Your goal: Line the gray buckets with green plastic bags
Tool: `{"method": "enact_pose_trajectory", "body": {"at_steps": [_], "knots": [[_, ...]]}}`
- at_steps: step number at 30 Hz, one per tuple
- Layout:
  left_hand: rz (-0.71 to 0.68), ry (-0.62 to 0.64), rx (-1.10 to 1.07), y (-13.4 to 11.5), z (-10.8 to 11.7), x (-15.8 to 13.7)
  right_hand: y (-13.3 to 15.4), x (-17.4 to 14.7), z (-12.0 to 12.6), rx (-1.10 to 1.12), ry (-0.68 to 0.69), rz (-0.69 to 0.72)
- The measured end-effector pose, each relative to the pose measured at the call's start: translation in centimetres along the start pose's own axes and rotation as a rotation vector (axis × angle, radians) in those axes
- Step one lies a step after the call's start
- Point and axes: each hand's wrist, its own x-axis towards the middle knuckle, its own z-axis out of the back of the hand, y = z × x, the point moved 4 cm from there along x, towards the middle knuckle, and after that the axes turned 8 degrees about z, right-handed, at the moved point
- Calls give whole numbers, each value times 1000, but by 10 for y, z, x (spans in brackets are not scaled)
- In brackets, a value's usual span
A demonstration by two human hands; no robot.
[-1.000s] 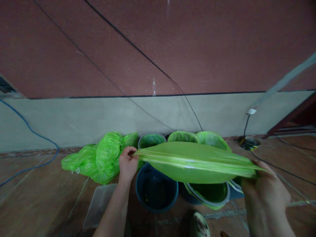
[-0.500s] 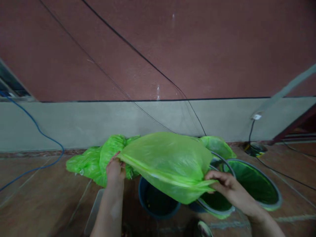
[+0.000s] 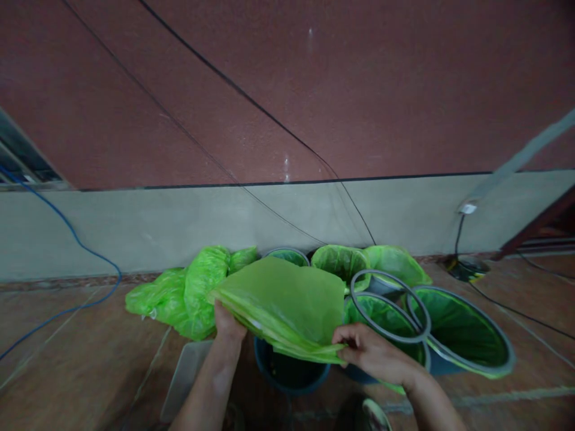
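Green bag (image 3: 283,299) spreads above the blue bucket (image 3: 291,388), your left hand (image 3: 229,326) gripping one end and your right hand (image 3: 371,353) pinching the other; hold the edge taut and tease its layers apart evenly. Mind the grey ring (image 3: 353,296) across the lined bins (image 3: 467,326), near your right hand.

left hand (image 3: 230,320), right hand (image 3: 366,350) | green bag (image 3: 287,293) gripped | blue bucket (image 3: 291,380) below

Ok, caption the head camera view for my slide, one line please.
Left hand and right hand hold a green bag between them, partly hiding a blue tub near green-lined bins.
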Motion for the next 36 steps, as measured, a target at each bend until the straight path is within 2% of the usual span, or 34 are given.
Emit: {"method": "enact_pose_trajectory", "body": {"at_steps": [3,6,8,12,13,16,18,20,24,25,27,32,36], "knots": [[268,17,-353,17,-8,-15,-3,8,-10,-23,38,-9],[354,-16,-568,21,-12,-22,-8,12,-14,-27,67,-22],[399,-67,-586,23,-11,-23,-11,13,-16,-25,85,-49],[480,-320,-440,26,-2,-24,-17,9,-25,49,150,-176],[476,-350,-415,24,-1,-24,-17,7,-28,88,185,-207],[365,-284,-413,9,-5,-26,-13,3,-35,193,282,-247],[261,-205,-427,-7,-10,-29,-11,6,-32,218,243,-229],[185,-95,-408,-21,-18,-32,-10,15,-21,196,36,-154],[92,210,-207,-37,-37,-44,-6,26,9,190,-581,47],[46,266,-124,-38,-41,-48,-3,27,12,212,-672,86],[-94,338,84,-37,-49,-57,8,29,11,254,-756,161],[-558,301,653,-24,-71,-77,51,27,-8,190,-805,316],[-805,268,932,-15,-89,-90,68,23,-14,-71,-923,280]]}}
